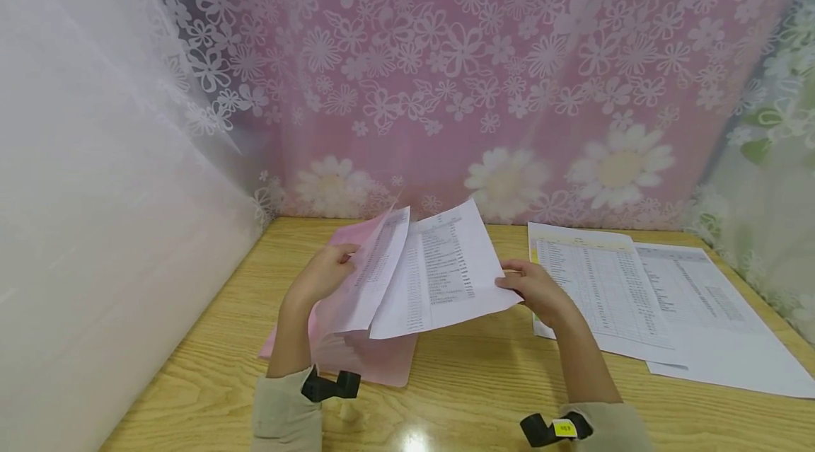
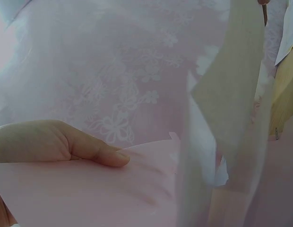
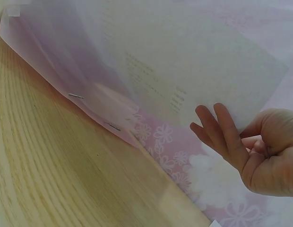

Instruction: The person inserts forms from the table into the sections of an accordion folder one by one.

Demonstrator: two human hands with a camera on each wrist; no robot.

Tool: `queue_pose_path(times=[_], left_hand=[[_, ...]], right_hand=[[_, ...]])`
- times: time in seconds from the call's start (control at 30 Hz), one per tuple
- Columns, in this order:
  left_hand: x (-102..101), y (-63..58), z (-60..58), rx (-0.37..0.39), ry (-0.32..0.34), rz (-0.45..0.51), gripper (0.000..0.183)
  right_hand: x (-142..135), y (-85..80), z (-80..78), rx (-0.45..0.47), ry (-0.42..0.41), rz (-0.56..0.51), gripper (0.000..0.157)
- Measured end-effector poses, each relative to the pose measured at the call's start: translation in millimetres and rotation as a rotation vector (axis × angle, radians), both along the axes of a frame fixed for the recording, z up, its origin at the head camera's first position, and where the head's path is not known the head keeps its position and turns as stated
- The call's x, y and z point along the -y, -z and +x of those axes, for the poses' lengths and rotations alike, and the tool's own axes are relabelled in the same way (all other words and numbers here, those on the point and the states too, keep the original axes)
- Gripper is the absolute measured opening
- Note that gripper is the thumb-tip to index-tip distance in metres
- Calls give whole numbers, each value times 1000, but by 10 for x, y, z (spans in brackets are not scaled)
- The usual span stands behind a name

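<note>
In the head view my left hand (image 1: 321, 275) holds the raised cover of a translucent pink folder (image 1: 388, 363), its thumb on the near face; the left wrist view shows this thumb (image 2: 111, 157) pressed on the pink plastic. My right hand (image 1: 541, 293) pinches the right edge of a printed sheet (image 1: 452, 275), lifted and tilted above the table. The sheet's left part stays inside the open folder. Another printed sheet (image 1: 385, 264) stands against the folder's cover. From the right wrist camera, the right hand (image 3: 250, 146) grips the paper (image 3: 193, 61) near its corner.
Two printed sheets, one (image 1: 592, 289) overlapping the other (image 1: 719, 325), lie at the table's right. Wood-grain tabletop (image 1: 471, 395) spreads beneath. A pink floral curtain (image 1: 446, 84) hangs behind, and a whitish curtain (image 1: 108, 190) borders the left side.
</note>
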State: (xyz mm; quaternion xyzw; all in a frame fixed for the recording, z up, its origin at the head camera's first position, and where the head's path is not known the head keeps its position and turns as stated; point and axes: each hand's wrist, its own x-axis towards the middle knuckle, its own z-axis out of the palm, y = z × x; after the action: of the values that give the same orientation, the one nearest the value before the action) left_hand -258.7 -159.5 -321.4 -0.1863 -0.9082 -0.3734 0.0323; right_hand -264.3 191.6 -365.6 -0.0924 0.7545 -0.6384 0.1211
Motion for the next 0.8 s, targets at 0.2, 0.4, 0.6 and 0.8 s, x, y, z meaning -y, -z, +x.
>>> queue_pose_path(times=[0.2,0.4,0.6,0.8], left_hand=[[5,-4,7,-8,-1,-6,36],[-3,-14,15,-8,-6,-3,37],[1,-8,12,-12,-12,-13,36],[1,-7,6,-21,-15,-18,36]], right_hand=[[2,6,6,6,13,-10,52],[21,48,-18,14,16,-27,50],[102,110,-54,1,10,-33,47],[217,131,-68,-8,38,-53,46]])
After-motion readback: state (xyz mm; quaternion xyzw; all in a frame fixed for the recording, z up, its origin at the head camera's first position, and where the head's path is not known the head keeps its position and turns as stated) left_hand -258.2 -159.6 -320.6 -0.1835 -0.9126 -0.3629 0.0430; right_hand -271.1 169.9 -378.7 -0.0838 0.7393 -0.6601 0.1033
